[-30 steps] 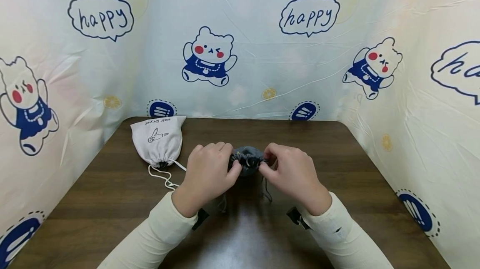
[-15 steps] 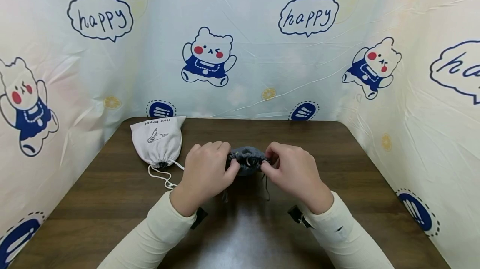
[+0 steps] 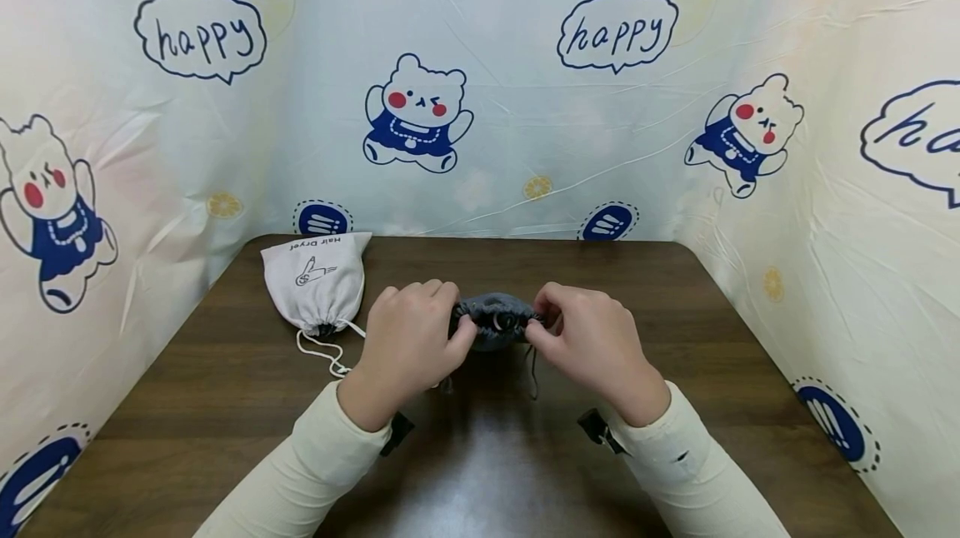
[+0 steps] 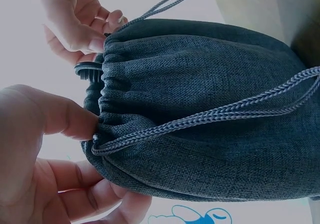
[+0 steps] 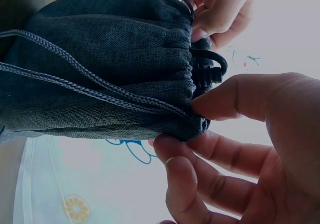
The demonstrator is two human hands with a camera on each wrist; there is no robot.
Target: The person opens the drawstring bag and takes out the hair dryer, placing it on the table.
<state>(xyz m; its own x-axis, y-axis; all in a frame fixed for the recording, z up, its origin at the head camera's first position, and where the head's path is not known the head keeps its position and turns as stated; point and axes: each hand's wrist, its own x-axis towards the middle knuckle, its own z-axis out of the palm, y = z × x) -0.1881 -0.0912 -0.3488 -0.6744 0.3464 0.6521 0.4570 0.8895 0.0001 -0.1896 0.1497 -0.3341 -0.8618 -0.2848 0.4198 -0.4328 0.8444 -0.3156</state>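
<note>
A dark grey drawstring bag [image 3: 495,305] stands near the middle of the table between both hands. Its gathered mouth is partly spread. On one side of that mouth, my left hand [image 3: 411,334] pinches the rim between thumb and fingers; the thumb [image 4: 75,119] lies by the cord hole. My right hand [image 3: 592,342] pinches the opposite side of the rim, its thumb [image 5: 235,98] on the near edge. A black looped piece [image 5: 215,58] pokes out of the mouth, and its kind is unclear. Grey braided cords [image 4: 210,114] hang down both sides of the bag.
A white drawstring bag [image 3: 315,280] printed "Hair Dryer" lies at the table's back left, its white cords [image 3: 330,355] trailing toward my left hand. Patterned cloth [image 3: 510,105] surrounds the brown wooden table [image 3: 675,296] at the back and sides.
My hands have drawn slightly apart, the left one moving left and the right one moving right. The grey bag's mouth is stretched a little wider.
</note>
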